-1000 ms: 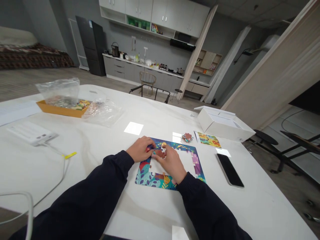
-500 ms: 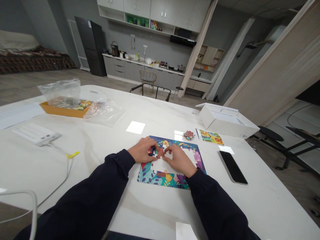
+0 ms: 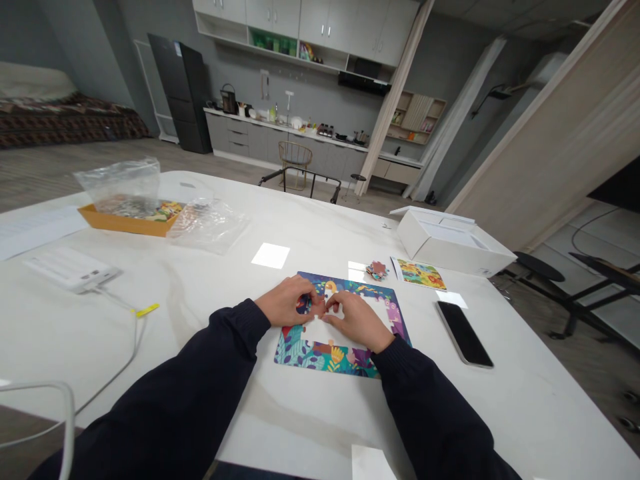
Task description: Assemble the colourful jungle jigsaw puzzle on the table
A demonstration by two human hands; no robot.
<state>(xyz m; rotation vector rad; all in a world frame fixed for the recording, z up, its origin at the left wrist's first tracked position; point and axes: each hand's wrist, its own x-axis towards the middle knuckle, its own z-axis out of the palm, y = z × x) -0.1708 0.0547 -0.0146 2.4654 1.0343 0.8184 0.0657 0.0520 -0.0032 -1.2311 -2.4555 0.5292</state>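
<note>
A jigsaw puzzle (image 3: pixel 299 355) lies flat on the white table, its colourful border joined and a white gap in the middle. Over the gap's upper left, a reddish-brown puzzle piece (image 3: pixel 319 309) is between my two hands. My left hand (image 3: pixel 289 301) has its fingers curled on the piece's left side. From the right, my right hand (image 3: pixel 361 321) pinches the piece's edge with thumb and fingertips. My fingers partly cover the piece, so whether it is locked to the border I cannot tell. Beyond the puzzle sits a small stack of loose pieces (image 3: pixel 377 270).
Right of the puzzle lie a phone (image 3: pixel 464 335) and a picture card (image 3: pixel 420 273), with a white box (image 3: pixel 455 243) behind. At left are an orange tray (image 3: pixel 127 223) with more pieces, plastic bags (image 3: pixel 207 223), and a white power bank (image 3: pixel 75 269) with a cable.
The brown piece and my right fingertips have shifted slightly left, closer to my left hand. Otherwise the table looks the same.
</note>
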